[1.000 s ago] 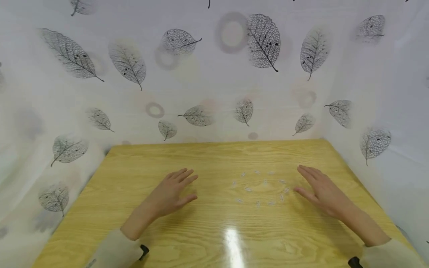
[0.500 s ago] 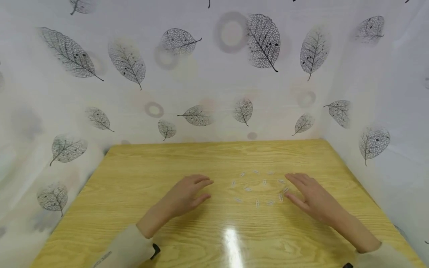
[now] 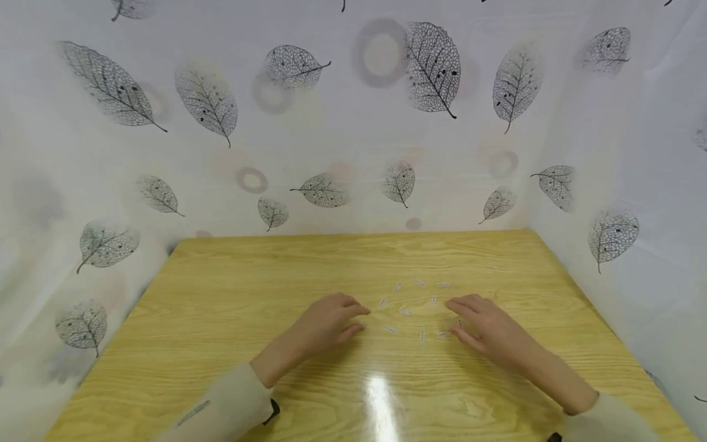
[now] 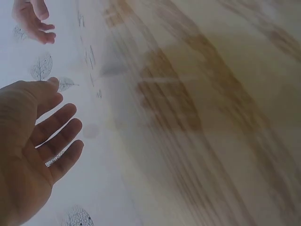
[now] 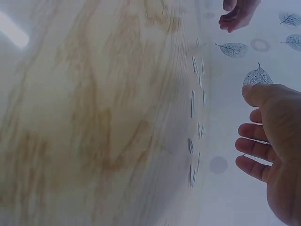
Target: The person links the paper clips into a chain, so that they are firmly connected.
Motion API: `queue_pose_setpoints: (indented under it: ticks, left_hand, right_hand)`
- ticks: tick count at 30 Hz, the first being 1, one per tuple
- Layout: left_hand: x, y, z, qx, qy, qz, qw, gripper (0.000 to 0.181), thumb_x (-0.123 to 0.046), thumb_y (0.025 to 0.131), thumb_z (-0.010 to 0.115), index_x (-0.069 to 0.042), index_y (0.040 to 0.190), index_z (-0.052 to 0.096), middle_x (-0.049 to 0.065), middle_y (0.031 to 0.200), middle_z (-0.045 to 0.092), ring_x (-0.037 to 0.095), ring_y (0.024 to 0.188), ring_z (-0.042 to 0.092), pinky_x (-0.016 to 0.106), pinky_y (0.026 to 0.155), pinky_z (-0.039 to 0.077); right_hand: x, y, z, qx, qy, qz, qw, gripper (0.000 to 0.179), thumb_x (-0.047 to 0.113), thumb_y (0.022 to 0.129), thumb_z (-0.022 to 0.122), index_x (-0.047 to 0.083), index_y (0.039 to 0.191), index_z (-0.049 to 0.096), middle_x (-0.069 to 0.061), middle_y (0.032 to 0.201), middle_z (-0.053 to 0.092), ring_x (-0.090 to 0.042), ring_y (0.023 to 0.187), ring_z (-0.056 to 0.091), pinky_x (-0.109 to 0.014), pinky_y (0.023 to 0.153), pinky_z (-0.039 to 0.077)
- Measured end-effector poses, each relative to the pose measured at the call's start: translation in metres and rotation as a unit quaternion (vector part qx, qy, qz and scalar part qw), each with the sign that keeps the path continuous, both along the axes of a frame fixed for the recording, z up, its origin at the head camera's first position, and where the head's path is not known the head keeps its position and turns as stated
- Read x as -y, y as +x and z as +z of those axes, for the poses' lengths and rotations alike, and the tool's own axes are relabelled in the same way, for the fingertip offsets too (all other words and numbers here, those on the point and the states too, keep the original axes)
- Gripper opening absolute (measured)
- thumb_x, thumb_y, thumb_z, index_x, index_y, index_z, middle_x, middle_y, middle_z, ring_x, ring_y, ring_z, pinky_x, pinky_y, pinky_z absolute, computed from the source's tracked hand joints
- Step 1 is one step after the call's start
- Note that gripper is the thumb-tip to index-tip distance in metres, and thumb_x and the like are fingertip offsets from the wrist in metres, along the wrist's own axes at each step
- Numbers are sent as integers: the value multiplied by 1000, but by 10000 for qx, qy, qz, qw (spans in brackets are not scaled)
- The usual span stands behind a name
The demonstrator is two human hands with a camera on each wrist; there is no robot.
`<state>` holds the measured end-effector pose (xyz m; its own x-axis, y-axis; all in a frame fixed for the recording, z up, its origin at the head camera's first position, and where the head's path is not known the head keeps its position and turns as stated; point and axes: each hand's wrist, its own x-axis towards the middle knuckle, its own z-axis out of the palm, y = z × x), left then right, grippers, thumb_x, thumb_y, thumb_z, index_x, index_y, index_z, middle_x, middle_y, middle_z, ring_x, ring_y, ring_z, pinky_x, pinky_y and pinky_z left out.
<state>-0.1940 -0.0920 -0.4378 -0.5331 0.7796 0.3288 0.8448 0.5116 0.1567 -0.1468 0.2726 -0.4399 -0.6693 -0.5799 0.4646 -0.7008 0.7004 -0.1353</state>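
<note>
Several small, pale paper clips lie spread in a loose ring on the wooden table, among them an upright-lying paper clip [image 3: 422, 336] at the near side and a slanted paper clip [image 3: 405, 311] in the middle. My left hand [image 3: 331, 324] is left of them, fingers relaxed and holding nothing. On the other side my right hand [image 3: 488, 328] hovers over the right-hand clips, its fingers loosely bent and partly covering some of them. Both palms show bare in the wrist views, with the left hand [image 4: 44, 136] and the right hand [image 5: 282, 141] apart from the table surface.
The yellow wood-grain table [image 3: 248, 258] reaches back to a white curtain [image 3: 342, 135] printed with dark leaves, which also hangs along both sides. A bright light reflection [image 3: 381, 405] lies on the near part of the tabletop.
Both hands have moved inward toward the paper clips: the left to the right and slightly nearer, the right to the left, now hiding some clips. The clips still in view look unmoved.
</note>
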Motion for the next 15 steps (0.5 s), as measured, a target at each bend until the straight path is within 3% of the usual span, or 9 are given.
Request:
queue_pose_setpoints:
  ticks: [8,13,15]
  left_hand:
    - [-17,-3,-4,175,-298,55,9994,21,-18,98,75,-11,118,77,1,104,73,15,94,67,30,84,56]
    - [-27,-5,-8,170,-427,69,9989,18,-18,99,72,-12,115,79,0,103,73,14,93,67,27,83,56]
    - [-31,-5,-10,165,-432,103,9989,17,-19,101,70,-13,114,79,-1,103,74,14,93,67,27,82,56]
  right_hand:
    - [18,-6,-5,-96,67,604,9981,37,7,80,86,0,114,74,-6,113,71,-23,106,67,-53,98,52]
    - [28,-6,-8,267,189,592,9977,29,5,85,83,1,112,75,-3,110,72,-20,102,66,-43,89,56]
    - [31,-6,-9,447,249,566,9971,26,4,88,80,1,113,75,-3,110,72,-20,103,66,-44,91,56]
